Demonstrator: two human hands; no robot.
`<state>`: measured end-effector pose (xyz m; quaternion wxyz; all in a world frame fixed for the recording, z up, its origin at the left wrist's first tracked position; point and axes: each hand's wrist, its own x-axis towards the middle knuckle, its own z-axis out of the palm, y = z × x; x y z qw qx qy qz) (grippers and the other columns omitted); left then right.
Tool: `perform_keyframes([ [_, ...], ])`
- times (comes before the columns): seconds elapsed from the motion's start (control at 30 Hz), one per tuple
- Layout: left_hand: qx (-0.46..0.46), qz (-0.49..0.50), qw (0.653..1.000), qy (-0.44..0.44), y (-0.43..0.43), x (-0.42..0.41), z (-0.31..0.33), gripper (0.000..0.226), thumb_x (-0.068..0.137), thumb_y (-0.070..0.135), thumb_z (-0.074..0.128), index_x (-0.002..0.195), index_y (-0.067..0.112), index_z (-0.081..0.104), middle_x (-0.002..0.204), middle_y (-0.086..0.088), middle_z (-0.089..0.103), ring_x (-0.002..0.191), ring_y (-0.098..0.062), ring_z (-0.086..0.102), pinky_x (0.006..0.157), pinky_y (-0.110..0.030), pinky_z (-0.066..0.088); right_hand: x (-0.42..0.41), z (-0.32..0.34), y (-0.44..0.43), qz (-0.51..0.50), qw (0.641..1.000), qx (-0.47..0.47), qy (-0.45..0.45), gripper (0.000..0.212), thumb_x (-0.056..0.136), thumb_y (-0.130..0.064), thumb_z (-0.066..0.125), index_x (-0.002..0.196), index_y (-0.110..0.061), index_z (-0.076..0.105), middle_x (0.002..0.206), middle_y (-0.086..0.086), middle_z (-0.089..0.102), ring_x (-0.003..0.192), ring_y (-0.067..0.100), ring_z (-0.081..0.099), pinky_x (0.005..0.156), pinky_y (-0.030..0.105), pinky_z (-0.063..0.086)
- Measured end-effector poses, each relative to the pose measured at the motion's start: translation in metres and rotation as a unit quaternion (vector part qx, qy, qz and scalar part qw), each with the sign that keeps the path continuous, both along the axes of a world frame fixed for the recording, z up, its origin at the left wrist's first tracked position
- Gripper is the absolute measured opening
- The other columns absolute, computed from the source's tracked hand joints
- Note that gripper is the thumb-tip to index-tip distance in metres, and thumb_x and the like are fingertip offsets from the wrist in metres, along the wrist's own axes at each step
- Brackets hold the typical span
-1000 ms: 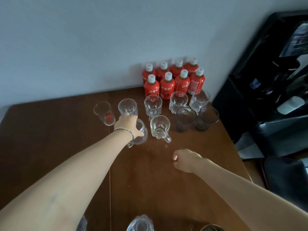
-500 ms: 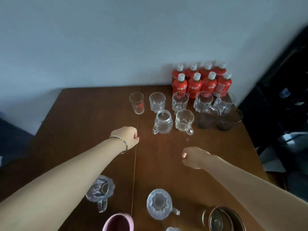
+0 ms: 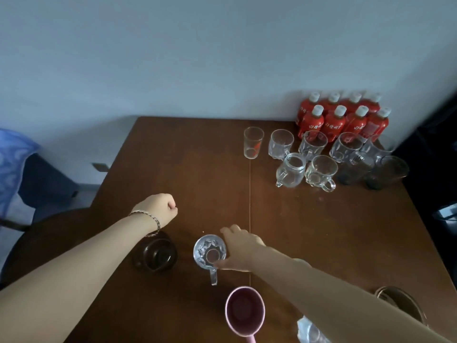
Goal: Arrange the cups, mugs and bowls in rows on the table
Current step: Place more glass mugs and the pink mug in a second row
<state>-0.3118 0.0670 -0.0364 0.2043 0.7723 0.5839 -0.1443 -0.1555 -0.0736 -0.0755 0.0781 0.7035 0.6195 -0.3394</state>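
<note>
The room is dim, lit by soft, cool light that turns the wall a flat blue-grey. The table reads dark brown with a dull sheen near its middle seam, and beyond its right edge the scene sinks to near-black. Shadows are faint and soft-edged, such as the weak one the red bottles throw on the wall. The tops of both forearms catch the most light. Small glints mark the cut-glass mug gripped by the right hand. The smoky tumblers at the far right corner nearly melt into the gloom. Wide-angle bending splays the table's edges. Detail is soft throughout, and the glass at the near edge is blurred.
</note>
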Motion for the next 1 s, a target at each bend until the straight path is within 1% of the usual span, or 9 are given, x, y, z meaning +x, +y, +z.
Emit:
perform_keyframes([
  [0.1, -0.008, -0.013, 1.000, -0.020, 0.006, -0.008, -0.009, 0.018, 0.094, 0.027, 0.050, 0.104, 0.021, 0.063, 0.106, 0.002, 0.066, 0.094, -0.019, 0.062, 0.079, -0.031, 0.049, -0.035, -0.008, 0.009, -0.013, 1.000, 0.004, -0.028, 0.087, 0.076, -0.058, 0.068, 0.142, -0.016, 0.029, 0.135, 0.006, 0.042, 0.123, 0.026, 0.049, 0.094, 0.040, 0.049],
  [0.17, -0.018, -0.029, 0.999, -0.025, 0.009, -0.010, -0.015, 0.019, 0.095, 0.027, 0.049, 0.106, 0.020, 0.062, 0.105, 0.002, 0.065, 0.092, -0.017, 0.061, 0.074, -0.028, 0.047, -0.049, -0.012, 0.015, -0.029, 0.998, -0.005, -0.048, 0.084, 0.076, -0.055, 0.069, 0.140, -0.016, 0.031, 0.133, 0.007, 0.041, 0.121, 0.026, 0.047, 0.090, 0.039, 0.049],
  [0.3, -0.034, -0.050, 0.998, -0.021, 0.021, -0.010, -0.023, 0.018, 0.095, 0.027, 0.047, 0.104, 0.021, 0.062, 0.107, 0.002, 0.067, 0.096, -0.020, 0.063, 0.080, -0.031, 0.050, -0.050, -0.015, 0.021, -0.053, 0.998, -0.018, -0.036, 0.077, 0.074, -0.045, 0.072, 0.135, -0.015, 0.037, 0.129, 0.006, 0.041, 0.119, 0.026, 0.047, 0.090, 0.036, 0.052],
  [0.4, -0.041, -0.063, 0.997, -0.019, 0.034, -0.005, -0.028, 0.018, 0.095, 0.028, 0.047, 0.104, 0.022, 0.061, 0.107, 0.002, 0.066, 0.097, -0.020, 0.063, 0.081, -0.031, 0.049, -0.025, -0.012, 0.030, -0.107, 0.994, -0.019, 0.002, 0.074, 0.070, -0.044, 0.074, 0.131, -0.018, 0.042, 0.125, 0.003, 0.047, 0.118, 0.025, 0.052, 0.094, 0.037, 0.051],
  [0.47, -0.044, -0.079, 0.996, -0.018, 0.042, 0.002, -0.030, 0.020, 0.095, 0.028, 0.046, 0.107, 0.021, 0.061, 0.107, 0.003, 0.067, 0.097, -0.020, 0.064, 0.080, -0.031, 0.050, -0.003, -0.008, 0.043, -0.153, 0.988, -0.009, 0.023, 0.082, 0.068, -0.041, 0.078, 0.136, -0.018, 0.037, 0.129, 0.003, 0.048, 0.121, 0.025, 0.052, 0.098, 0.037, 0.049],
  [0.53, -0.045, -0.096, 0.994, -0.017, 0.049, 0.010, -0.033, 0.021, 0.096, 0.027, 0.045, 0.109, 0.021, 0.060, 0.108, 0.002, 0.067, 0.098, -0.020, 0.064, 0.084, -0.032, 0.052, 0.021, -0.003, 0.061, -0.178, 0.984, 0.017, 0.022, 0.089, 0.067, -0.038, 0.080, 0.139, -0.016, 0.032, 0.133, 0.003, 0.048, 0.124, 0.025, 0.050, 0.102, 0.038, 0.046],
  [0.6, -0.044, -0.108, 0.993, -0.014, 0.057, 0.018, -0.037, 0.022, 0.097, 0.026, 0.042, 0.109, 0.021, 0.060, 0.110, 0.002, 0.067, 0.100, -0.020, 0.064, 0.086, -0.032, 0.053, 0.045, 0.002, 0.083, -0.180, 0.982, 0.050, 0.004, 0.086, 0.068, -0.038, 0.079, 0.137, -0.015, 0.034, 0.134, 0.003, 0.046, 0.123, 0.023, 0.050, 0.102, 0.038, 0.045],
  [0.77, -0.047, -0.120, 0.992, -0.009, 0.073, 0.035, -0.047, 0.024, 0.097, 0.027, 0.040, 0.111, 0.023, 0.059, 0.113, 0.006, 0.066, 0.102, -0.019, 0.063, 0.084, -0.030, 0.049, 0.098, 0.005, 0.136, -0.199, 0.975, 0.083, -0.045, 0.081, 0.070, -0.035, 0.079, 0.136, -0.015, 0.037, 0.132, 0.006, 0.037, 0.116, 0.027, 0.054, 0.097, 0.042, 0.050],
  [1.0, -0.057, -0.108, 0.993, -0.007, 0.088, 0.039, -0.060, 0.024, 0.097, 0.025, 0.041, 0.112, 0.022, 0.059, 0.113, 0.005, 0.066, 0.100, -0.018, 0.064, 0.083, -0.030, 0.051, 0.135, -0.009, 0.171, -0.237, 0.967, 0.079, -0.057, 0.075, 0.069, -0.035, 0.081, 0.130, -0.014, 0.043, 0.127, 0.006, 0.040, 0.108, 0.026, 0.059, 0.092, 0.042, 0.054],
])
